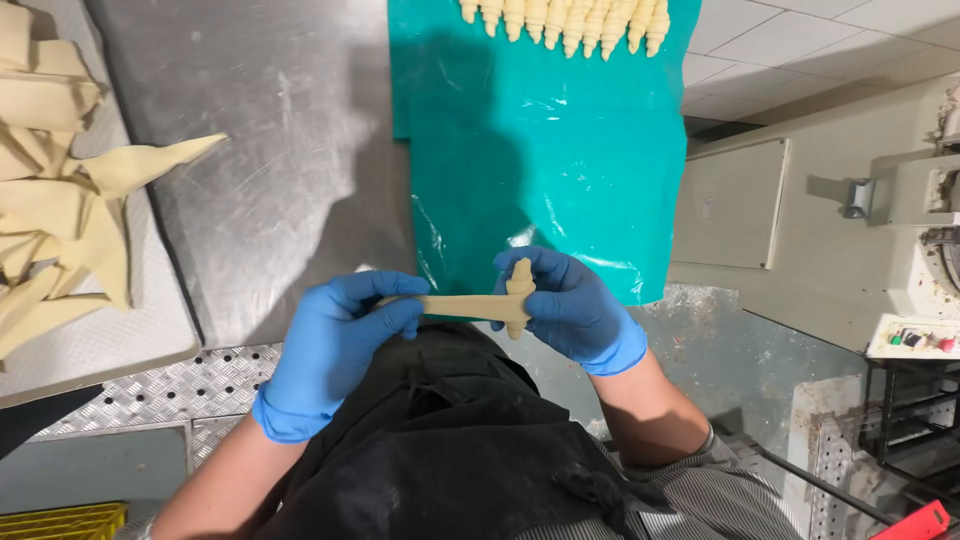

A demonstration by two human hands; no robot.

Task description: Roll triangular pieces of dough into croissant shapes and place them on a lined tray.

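Now both gloved hands, left hand [335,330] and right hand [570,305], pinch a stretched dough strip [470,303].

A steel table [280,150] fills the upper left and middle of the view, its bare top dull and scuffed. At twelve o'clock a teal plastic sheet [540,150] lies flat on it, reaching down to the table's near edge. A row of rolled pastries [565,20] sits on the sheet's far end. At nine o'clock a white cloth [110,320] covers the table's left part, with a pile of cut dough triangles [50,200] on it.
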